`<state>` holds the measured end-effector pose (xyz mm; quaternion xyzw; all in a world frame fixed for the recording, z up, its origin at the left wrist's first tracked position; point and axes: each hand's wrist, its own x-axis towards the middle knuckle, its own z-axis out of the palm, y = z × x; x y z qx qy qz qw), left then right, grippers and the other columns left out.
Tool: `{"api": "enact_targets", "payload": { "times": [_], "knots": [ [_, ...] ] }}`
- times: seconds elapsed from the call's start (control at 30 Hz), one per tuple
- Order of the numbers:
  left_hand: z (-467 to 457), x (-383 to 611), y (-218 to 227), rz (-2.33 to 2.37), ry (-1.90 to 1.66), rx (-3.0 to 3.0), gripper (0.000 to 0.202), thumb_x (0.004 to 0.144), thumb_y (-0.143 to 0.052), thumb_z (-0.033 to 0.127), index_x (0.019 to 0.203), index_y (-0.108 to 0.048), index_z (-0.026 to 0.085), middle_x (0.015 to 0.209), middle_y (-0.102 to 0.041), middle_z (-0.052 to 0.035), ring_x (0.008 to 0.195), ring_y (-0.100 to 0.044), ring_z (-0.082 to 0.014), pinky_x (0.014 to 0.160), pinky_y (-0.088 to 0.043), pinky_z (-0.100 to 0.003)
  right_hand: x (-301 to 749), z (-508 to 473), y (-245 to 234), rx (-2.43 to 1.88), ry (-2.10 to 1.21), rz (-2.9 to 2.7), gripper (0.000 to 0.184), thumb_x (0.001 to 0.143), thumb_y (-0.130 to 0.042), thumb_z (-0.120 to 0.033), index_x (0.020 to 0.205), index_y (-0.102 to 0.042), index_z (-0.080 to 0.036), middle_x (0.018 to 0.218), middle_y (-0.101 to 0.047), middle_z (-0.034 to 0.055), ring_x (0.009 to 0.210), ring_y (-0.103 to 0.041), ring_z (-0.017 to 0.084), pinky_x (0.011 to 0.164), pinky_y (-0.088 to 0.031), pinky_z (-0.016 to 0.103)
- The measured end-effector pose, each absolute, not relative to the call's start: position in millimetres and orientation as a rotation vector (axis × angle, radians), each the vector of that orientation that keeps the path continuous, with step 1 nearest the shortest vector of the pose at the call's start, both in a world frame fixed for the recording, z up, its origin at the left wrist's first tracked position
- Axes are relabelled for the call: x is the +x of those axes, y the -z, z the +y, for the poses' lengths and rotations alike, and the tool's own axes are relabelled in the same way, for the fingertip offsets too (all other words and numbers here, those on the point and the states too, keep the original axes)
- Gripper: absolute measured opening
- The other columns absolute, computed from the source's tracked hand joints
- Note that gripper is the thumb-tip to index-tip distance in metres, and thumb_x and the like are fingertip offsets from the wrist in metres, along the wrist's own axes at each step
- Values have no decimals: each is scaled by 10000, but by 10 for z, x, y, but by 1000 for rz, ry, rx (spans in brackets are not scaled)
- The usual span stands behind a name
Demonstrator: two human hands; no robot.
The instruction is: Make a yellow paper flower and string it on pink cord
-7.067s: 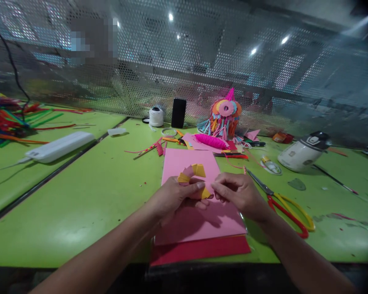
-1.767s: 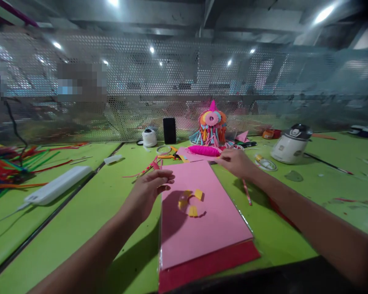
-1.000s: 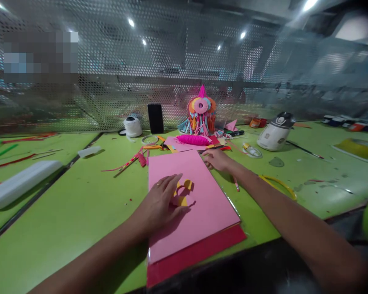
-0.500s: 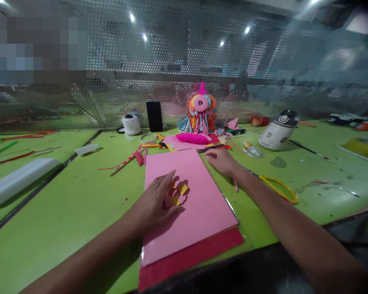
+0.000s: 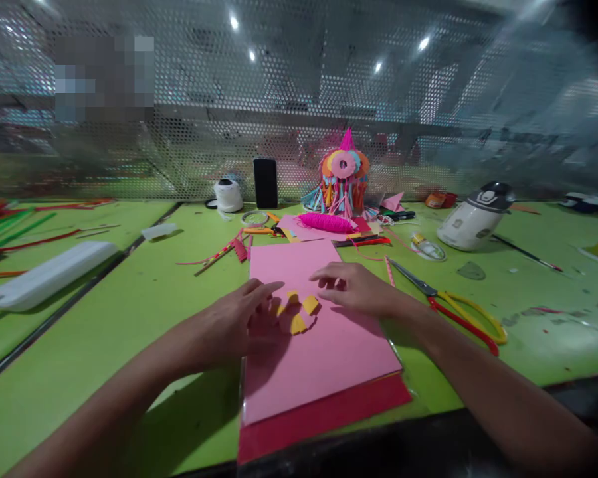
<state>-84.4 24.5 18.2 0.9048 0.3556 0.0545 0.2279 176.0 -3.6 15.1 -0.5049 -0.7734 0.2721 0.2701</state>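
A small scalloped paper ring (image 5: 298, 324) with yellow and pink segments lies on a stack of pink paper sheets (image 5: 323, 385). Close against its left side is my left hand (image 5: 246, 315), fingers apart and holding nothing; whether it touches the ring I cannot tell. My right hand (image 5: 351, 287) hovers over the upper right of the pink sheets, beyond the ring. Its fingers are loosely bent and apart, with nothing seen in them. Under the pink sheets, a dark red sheet (image 5: 323, 423) sticks out at the near edge.
Scissors (image 5: 446, 299) with red and yellow handles lie right of the paper. Behind it are pink yarn (image 5: 326, 224), a colourful tasselled paper ornament (image 5: 343, 174), a propped phone (image 5: 266, 184) and a tilted white jar (image 5: 473, 219). A white bar (image 5: 54, 275) lies left.
My right hand has come left from beside the paper to over the pink sheets. My left hand has drawn back slightly, showing more of the ring. The view has shifted left.
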Motion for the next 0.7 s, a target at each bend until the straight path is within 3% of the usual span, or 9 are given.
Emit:
{"api": "enact_targets", "payload": {
  "times": [0.17, 0.3, 0.5, 0.7],
  "knots": [
    [258, -768, -8, 966, -277, 2559, 572, 780, -552, 291, 1318, -407, 161, 921, -550, -64, 730, -541, -152, 675, -460, -286, 1665, -160, -194, -1171, -460, -2427, 319, 795, -642, -235, 1114, -638, -210, 1148, -535, 97, 1120, -444, 218, 969, -390, 395],
    [278, -751, 13, 983, -310, 2590, 482, 765, -554, 251, 1235, -495, 161, 888, -576, -63, 734, -548, -162, 667, -452, -286, 1588, -195, -105, -1154, -295, -2549, 273, 785, -663, -330, 1034, -666, -218, 1317, -432, 101, 1244, -318, 270, 1013, -327, 475],
    [243, -685, -115, 919, -266, 2494, 193, 742, -558, 173, 879, -689, 211, 795, -619, -30, 664, -562, -131, 644, -438, -244, 1562, -164, 5, -1084, -325, -2507, 267, 783, -672, -312, 1032, -661, -217, 1304, -455, 111, 1230, -342, 253, 1006, -336, 468],
    [220, -672, -76, 991, -307, 2411, 247, 692, -541, 113, 863, -689, 213, 768, -656, -6, 623, -561, -117, 590, -414, -224, 1510, -221, -16, -1074, -341, -2482, 160, 789, -651, -231, 943, -656, -192, 1223, -490, 106, 1184, -382, 243, 999, -353, 440]
  ]
}}
